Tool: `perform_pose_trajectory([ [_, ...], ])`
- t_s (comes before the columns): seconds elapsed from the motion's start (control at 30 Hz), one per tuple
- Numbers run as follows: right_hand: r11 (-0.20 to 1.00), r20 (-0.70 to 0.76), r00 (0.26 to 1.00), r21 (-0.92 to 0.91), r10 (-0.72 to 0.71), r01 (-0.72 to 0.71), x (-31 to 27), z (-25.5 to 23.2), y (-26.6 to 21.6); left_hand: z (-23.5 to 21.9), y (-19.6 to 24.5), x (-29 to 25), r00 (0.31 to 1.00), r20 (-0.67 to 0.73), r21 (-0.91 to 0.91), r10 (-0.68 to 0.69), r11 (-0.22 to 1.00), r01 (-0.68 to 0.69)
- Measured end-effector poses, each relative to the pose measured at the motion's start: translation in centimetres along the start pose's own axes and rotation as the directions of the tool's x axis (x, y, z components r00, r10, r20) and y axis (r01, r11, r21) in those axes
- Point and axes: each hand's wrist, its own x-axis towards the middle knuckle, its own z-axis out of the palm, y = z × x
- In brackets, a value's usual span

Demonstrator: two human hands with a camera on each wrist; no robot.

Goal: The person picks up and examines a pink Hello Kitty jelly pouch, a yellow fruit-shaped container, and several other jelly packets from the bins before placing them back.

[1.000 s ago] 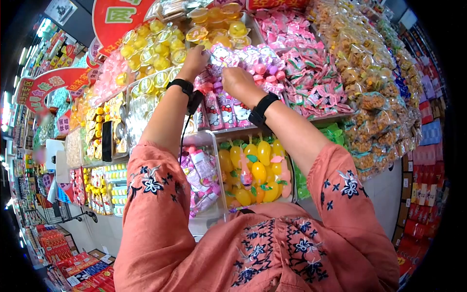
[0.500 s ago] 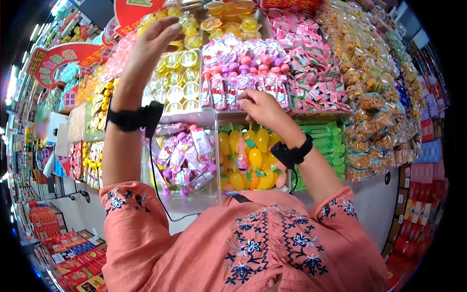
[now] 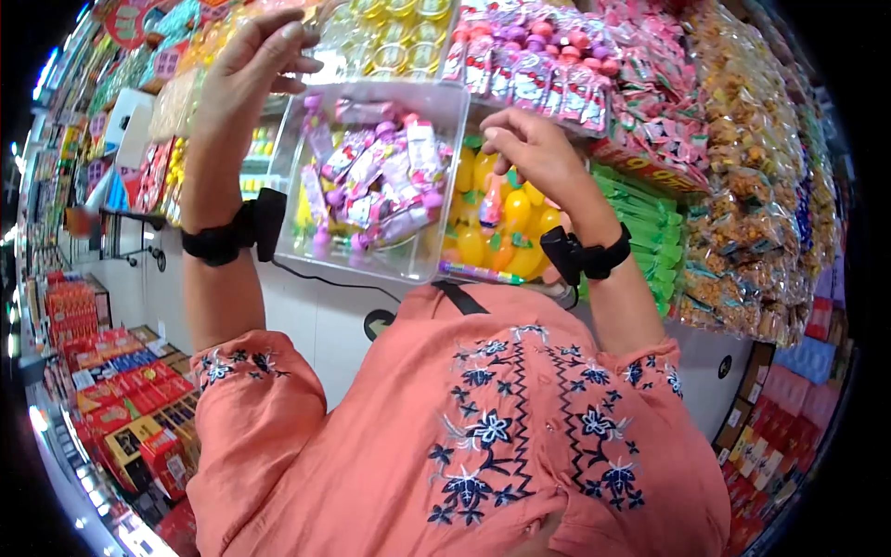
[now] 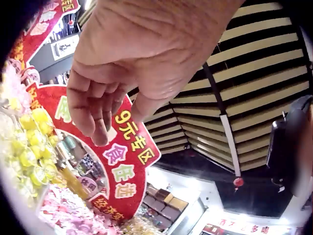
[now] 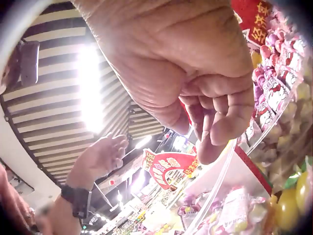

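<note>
My left hand [image 3: 246,79] is raised at the upper left, left of a clear plastic bin [image 3: 452,125], its fingers loosely bent around nothing. In the bin lies a jumble of pink and purple candy packs [image 3: 371,176]. My right hand [image 3: 543,158] hovers over yellow mango-shaped items [image 3: 471,246], also holding nothing. Just beyond it stands a row of pink cartoon-cat packs [image 3: 529,79] with pink and purple round caps. From the left wrist, the left hand [image 4: 132,58] shows bent, relaxed fingers; the right wrist view shows the right hand [image 5: 195,83] much the same.
Yellow jelly cups [image 3: 404,42] fill a tray at the back. Green-wrapped sticks [image 3: 640,223] and bagged brown snacks [image 3: 742,213] stand on the right. Red boxes [image 3: 139,395] line low shelves at the left. A thin black cable [image 3: 334,281] runs below the bin.
Both hands have left the pink cartoon-cat packs. The left hand has moved left and the right hand back toward the body. The head view has shifted down and left.
</note>
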Motion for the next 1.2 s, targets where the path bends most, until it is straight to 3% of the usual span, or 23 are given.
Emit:
perform_pose_trajectory([
  [0.07, 0.999, 0.025, 0.998, -0.005, 0.049, -0.049, -0.3, 0.6, -0.3, 0.1, -1.9, -1.6, 0.991, -0.021, 0.008, -0.13, 0.992, 0.13],
  [0.23, 1.0, 0.06, 0.998, -0.005, -0.003, 0.004, -0.6, 2.8, 0.5, 1.1, -7.2, -5.2, 0.922, 0.142, 0.055, -0.359, 0.933, 0.355],
  [0.33, 1.0, 0.075, 0.997, 0.01, -0.003, 0.002, -0.8, 4.5, 0.4, 2.0, -9.2, -6.5, 0.902, 0.204, 0.082, -0.381, 0.925, 0.372],
  [0.4, 1.0, 0.079, 0.997, -0.006, 0.019, -0.019, -1.1, 5.3, 0.3, 2.0, -10.5, -7.0, 0.926, 0.211, 0.304, -0.312, 0.922, 0.241],
  [0.53, 0.998, 0.078, 0.997, -0.06, -0.011, 0.016, -0.9, 6.4, 1.6, 0.6, -10.9, -7.6, 0.909, 0.201, 0.309, -0.364, 0.905, 0.294],
  [0.57, 0.998, 0.076, 0.997, -0.043, -0.035, 0.038, -1.0, 6.6, 2.2, -0.3, -10.5, -7.8, 0.886, 0.194, 0.274, -0.422, 0.89, 0.364],
  [0.67, 0.999, 0.05, 0.998, -0.03, 0.024, -0.023, -1.4, 7.0, 2.0, -2.4, -12.6, -7.5, 0.9, 0.158, 0.392, -0.406, 0.862, 0.321],
  [0.8, 0.999, 0.044, 0.998, -0.029, 0.037, -0.036, -1.1, 7.4, 2.5, -3.2, -12.1, -6.6, 0.908, 0.169, 0.36, -0.383, 0.882, 0.305],
  [0.87, 0.994, 0.015, 0.994, -0.045, 0.104, -0.104, -1.2, 7.6, 2.1, -3.6, -13.4, -5.9, 0.912, 0.186, 0.489, -0.366, 0.839, 0.237],
  [0.93, 0.999, -0.019, 0.999, -0.015, 0.046, -0.046, -0.9, 7.9, 2.9, -3.9, -14.8, -5.1, 0.892, 0.268, 0.569, -0.364, 0.807, 0.159],
  [1.07, 0.997, -0.045, 0.996, 0.015, 0.078, -0.078, -1.2, 8.1, 2.7, -3.6, -15.3, -3.8, 0.829, 0.355, 0.714, -0.433, 0.698, 0.058],
  [1.17, 0.996, -0.043, 0.995, 0.004, 0.085, -0.085, -1.2, 8.1, 2.9, -4.3, -20.1, -3.6, 0.859, 0.484, 0.64, -0.167, 0.737, -0.217],
  [1.2, 0.997, -0.04, 0.997, 0.004, 0.072, -0.072, -1.2, 8.1, 3.0, -4.2, -20.7, -3.4, 0.856, 0.492, 0.644, -0.159, 0.728, -0.235],
])
